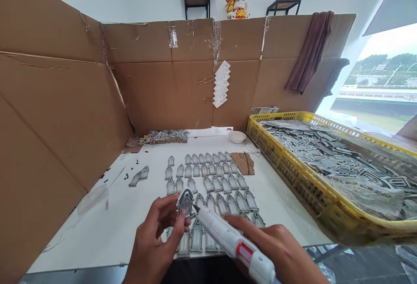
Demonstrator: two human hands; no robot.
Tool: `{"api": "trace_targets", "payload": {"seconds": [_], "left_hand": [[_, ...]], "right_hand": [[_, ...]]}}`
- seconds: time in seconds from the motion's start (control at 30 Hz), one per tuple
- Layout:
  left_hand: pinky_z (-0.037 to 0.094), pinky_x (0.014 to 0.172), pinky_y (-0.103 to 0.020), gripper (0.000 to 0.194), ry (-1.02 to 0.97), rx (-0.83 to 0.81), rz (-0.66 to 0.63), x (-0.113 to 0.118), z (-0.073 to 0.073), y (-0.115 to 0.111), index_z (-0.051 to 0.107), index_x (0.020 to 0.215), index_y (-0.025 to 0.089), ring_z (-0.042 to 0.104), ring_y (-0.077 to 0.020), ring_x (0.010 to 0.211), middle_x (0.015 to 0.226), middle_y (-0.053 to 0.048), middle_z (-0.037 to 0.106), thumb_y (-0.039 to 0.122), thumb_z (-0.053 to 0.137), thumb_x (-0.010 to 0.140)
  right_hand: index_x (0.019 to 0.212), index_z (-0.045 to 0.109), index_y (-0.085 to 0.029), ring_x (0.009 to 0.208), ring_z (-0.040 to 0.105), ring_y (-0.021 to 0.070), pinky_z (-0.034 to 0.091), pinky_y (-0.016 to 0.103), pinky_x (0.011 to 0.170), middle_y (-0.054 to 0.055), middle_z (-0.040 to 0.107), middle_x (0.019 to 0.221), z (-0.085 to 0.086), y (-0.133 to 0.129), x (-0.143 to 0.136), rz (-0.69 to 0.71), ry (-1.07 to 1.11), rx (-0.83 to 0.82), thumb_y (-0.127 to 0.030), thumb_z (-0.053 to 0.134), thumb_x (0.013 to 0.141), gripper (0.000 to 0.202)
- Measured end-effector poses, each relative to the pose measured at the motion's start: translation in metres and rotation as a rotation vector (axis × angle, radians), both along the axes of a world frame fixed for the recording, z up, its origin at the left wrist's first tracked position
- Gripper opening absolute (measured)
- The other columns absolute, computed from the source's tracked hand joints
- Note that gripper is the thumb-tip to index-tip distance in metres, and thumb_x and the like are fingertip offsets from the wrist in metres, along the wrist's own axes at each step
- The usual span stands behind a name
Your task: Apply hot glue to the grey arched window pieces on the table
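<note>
Between the thumb and fingers of my left hand is a small grey arch-shaped metal piece, its pointed top up. My right hand is wrapped round a thick white pen-shaped tool with a dark pointed tip and a red window on its side. The tip meets or nearly meets the right edge of the held piece; I cannot tell whether they touch. Beneath and beyond both hands, several rows of similar arch-shaped pieces lie on the white table.
At the right stands a yellow plastic basket heaped with grey metal pieces. Stacked pieces and a white bowl sit at the back. Two pieces lie apart at left. Cardboard walls enclose the table's back and left.
</note>
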State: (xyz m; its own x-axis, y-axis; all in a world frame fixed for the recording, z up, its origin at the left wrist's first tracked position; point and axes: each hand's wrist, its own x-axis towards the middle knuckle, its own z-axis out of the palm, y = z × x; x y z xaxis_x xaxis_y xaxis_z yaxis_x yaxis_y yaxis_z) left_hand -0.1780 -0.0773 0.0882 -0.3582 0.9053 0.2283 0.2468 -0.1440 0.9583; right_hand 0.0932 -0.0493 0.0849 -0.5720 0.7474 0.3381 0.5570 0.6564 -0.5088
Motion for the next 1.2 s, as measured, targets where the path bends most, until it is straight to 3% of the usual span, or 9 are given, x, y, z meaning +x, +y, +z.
{"api": "trace_targets", "payload": {"seconds": [0.13,0.27,0.5,0.8,1.03,1.2], "left_hand": [[0.066,0.066,-0.034,0.047,-0.271,-0.075,-0.106,0.007,0.012,-0.002,0.058,0.115,0.026,0.079,-0.0223,0.071,0.103,-0.005,0.085,0.056,0.087,0.093],[0.062,0.060,-0.033,0.048,-0.299,-0.113,-0.184,0.003,0.016,0.000,0.055,0.115,0.025,0.077,-0.0212,0.065,0.098,-0.005,0.084,0.055,0.086,0.094],[0.060,0.058,-0.029,0.043,-0.331,-0.146,-0.223,0.001,0.019,-0.004,0.056,0.111,0.025,0.075,-0.0190,0.063,0.084,0.001,0.080,0.054,0.085,0.096],[0.062,0.062,-0.029,0.042,-0.332,-0.140,-0.237,0.003,0.021,-0.004,0.057,0.110,0.025,0.073,-0.0163,0.061,0.098,-0.004,0.087,0.052,0.086,0.097],[0.064,0.061,-0.030,0.039,-0.327,-0.135,-0.310,-0.008,0.010,-0.002,0.058,0.113,0.026,0.075,-0.0173,0.065,0.102,-0.004,0.086,0.053,0.084,0.101],[0.065,0.061,-0.030,0.038,-0.306,-0.127,-0.281,-0.009,0.007,-0.001,0.058,0.114,0.026,0.075,-0.0174,0.064,0.102,-0.004,0.086,0.051,0.083,0.102]], "right_hand": [[0.116,0.069,-0.034,0.066,0.074,0.0210,0.049,0.027,0.063,-0.005,0.076,0.073,0.029,-0.011,0.012,-0.075,0.021,-0.130,-0.032,0.067,0.104,0.012],[0.107,0.068,-0.034,0.068,0.073,0.0205,0.050,0.027,0.065,-0.006,0.076,0.073,0.043,-0.015,0.015,-0.056,0.017,-0.196,-0.034,0.072,0.103,0.006],[0.087,0.062,-0.028,0.064,0.068,0.0175,0.043,0.025,0.058,-0.002,0.073,0.073,0.035,-0.008,0.007,0.083,-0.060,-0.280,-0.043,0.068,0.107,0.026],[0.085,0.054,-0.026,0.061,0.059,0.0152,0.035,0.027,0.057,-0.002,0.068,0.072,0.035,0.000,0.002,0.142,-0.116,-0.280,-0.040,0.060,0.108,0.029],[0.087,0.055,-0.026,0.065,0.064,0.0164,0.037,0.027,0.060,-0.002,0.067,0.072,0.026,-0.004,0.005,0.095,-0.158,-0.231,-0.026,0.065,0.097,0.014],[0.087,0.051,-0.027,0.061,0.064,0.0184,0.032,0.029,0.056,-0.002,0.067,0.070,0.014,-0.003,0.004,0.121,-0.203,-0.158,-0.020,0.063,0.086,0.014]]}}
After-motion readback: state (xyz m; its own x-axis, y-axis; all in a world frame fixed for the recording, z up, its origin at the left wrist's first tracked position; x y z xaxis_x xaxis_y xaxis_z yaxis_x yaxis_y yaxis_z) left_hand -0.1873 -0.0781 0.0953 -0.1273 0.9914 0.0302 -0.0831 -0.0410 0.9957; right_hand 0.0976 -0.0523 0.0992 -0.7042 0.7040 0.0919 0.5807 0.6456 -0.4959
